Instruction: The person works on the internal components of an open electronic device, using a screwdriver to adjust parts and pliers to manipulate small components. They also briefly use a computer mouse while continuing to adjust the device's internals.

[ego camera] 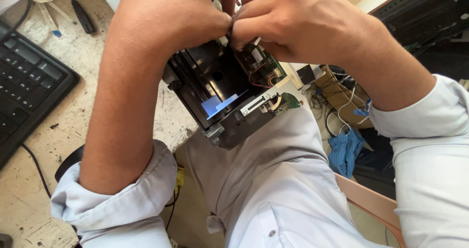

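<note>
Left hand (171, 13) and right hand (288, 16) pinched together top centre over boxy black plastic device (210, 89), green circuit board (261, 67) exposed, pitted pale worktop (73, 116), black keyboard (24, 82) left.

Premises: an electronics repair workshop. Evidence follows. A worn, scratched and stained pale wooden workbench (73, 106) carries a black computer keyboard (29, 82) with its cable trailing off the edge. A partly dismantled black plastic device chassis (215, 89) rests at the bench edge, with an exposed green circuit board (261, 64) and thin red wires. Below, tangled loose cables (337, 101) and a crumpled blue cloth (344, 150) lie on the floor. Another dark equipment casing (425, 13) stands at upper right.
</note>
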